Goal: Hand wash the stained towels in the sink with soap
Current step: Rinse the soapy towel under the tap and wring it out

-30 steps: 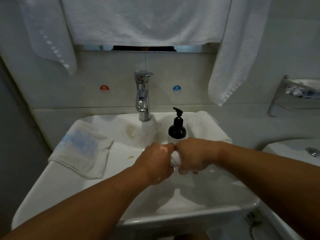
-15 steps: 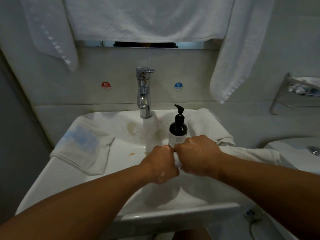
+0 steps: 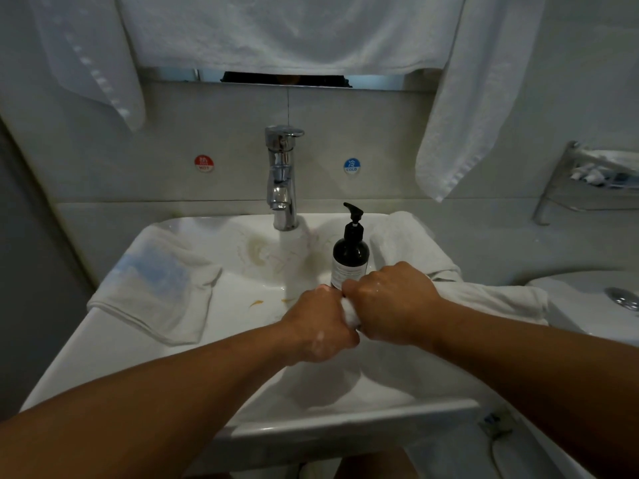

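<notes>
Over the front rim of the sink (image 3: 345, 423), two fists knuckle to knuckle: left hand (image 3: 320, 324) and right hand (image 3: 390, 302), each curled tight round a bunched fold of the white towel (image 3: 349, 311), with suds on the left wrist. Rest of that towel trailing under the right forearm and over the sink's right edge.

Judged as mid-scrub. To do it well:
- Rub fold against fold in short strokes.
- Work the stained patch rather than clean cloth.
- Shift the grip to fresh sections.
- Draw the trailing end into the basin to stop drips over the side.

Orange smears (image 3: 256, 302) on the basin just beyond the left hand. Just behind the right hand, a dark soap bottle (image 3: 350, 254) with a pump, near enough to knock, so mind the knuckles. On the left rim, a folded towel (image 3: 155, 281) with a blue stain, not yet washed. At the right back corner, another white towel (image 3: 408, 243). Farther back, the tap (image 3: 281, 178), with a pale streak beneath, possibly running water. Above, hanging towels (image 3: 294, 29) on the wall.
</notes>
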The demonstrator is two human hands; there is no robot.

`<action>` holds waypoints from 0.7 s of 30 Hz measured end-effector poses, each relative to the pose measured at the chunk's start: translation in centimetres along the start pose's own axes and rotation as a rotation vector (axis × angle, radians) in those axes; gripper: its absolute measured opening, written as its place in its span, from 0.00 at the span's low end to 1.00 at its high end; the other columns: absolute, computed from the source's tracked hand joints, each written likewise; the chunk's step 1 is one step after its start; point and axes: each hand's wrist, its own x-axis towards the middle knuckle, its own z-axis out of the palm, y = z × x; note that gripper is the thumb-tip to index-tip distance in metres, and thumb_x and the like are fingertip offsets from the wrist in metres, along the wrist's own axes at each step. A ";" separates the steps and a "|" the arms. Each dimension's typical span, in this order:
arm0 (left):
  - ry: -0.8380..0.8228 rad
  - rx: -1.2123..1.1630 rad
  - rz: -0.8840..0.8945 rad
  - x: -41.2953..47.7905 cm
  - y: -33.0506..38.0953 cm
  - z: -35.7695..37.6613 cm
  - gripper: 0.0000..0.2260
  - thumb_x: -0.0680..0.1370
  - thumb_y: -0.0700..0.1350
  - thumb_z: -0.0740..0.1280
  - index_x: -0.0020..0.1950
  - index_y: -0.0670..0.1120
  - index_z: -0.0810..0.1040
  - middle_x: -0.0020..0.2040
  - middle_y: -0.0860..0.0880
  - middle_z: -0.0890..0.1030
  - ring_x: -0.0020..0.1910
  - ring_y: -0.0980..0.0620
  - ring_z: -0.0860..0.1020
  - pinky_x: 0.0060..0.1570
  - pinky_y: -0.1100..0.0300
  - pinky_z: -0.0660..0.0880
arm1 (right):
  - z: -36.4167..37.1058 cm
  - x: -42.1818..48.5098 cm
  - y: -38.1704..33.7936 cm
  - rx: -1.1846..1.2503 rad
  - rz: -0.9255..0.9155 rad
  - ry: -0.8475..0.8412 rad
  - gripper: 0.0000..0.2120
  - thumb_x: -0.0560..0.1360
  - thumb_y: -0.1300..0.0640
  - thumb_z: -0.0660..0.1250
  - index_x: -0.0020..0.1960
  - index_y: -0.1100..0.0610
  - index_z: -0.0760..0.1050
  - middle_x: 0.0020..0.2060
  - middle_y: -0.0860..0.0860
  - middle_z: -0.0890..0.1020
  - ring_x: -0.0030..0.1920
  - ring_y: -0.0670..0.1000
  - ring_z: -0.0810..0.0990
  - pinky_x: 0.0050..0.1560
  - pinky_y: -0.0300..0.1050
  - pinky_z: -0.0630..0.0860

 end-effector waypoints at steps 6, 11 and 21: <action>-0.024 -0.052 -0.013 0.0 0.0 -0.1 0.12 0.68 0.40 0.76 0.50 0.46 0.81 0.41 0.50 0.83 0.39 0.51 0.82 0.33 0.62 0.73 | 0.3 0.1 0.2 -0.007 -0.022 0.006 0.09 0.70 0.50 0.69 0.49 0.51 0.78 0.37 0.50 0.84 0.34 0.55 0.83 0.35 0.44 0.68; -0.054 -0.052 -0.006 0.2 -0.1 -0.4 0.13 0.67 0.40 0.76 0.51 0.45 0.82 0.42 0.49 0.83 0.40 0.50 0.82 0.35 0.59 0.76 | 0.2 0.0 0.1 0.022 -0.013 -0.001 0.10 0.73 0.49 0.67 0.53 0.51 0.77 0.42 0.49 0.84 0.39 0.54 0.83 0.39 0.44 0.67; -0.035 0.193 0.089 0.4 -1.5 -3.1 0.14 0.69 0.47 0.78 0.52 0.50 0.80 0.47 0.50 0.83 0.44 0.49 0.81 0.40 0.59 0.76 | -1.7 -0.8 0.7 0.136 0.108 -0.130 0.22 0.73 0.45 0.72 0.61 0.48 0.66 0.51 0.46 0.79 0.45 0.51 0.80 0.41 0.45 0.69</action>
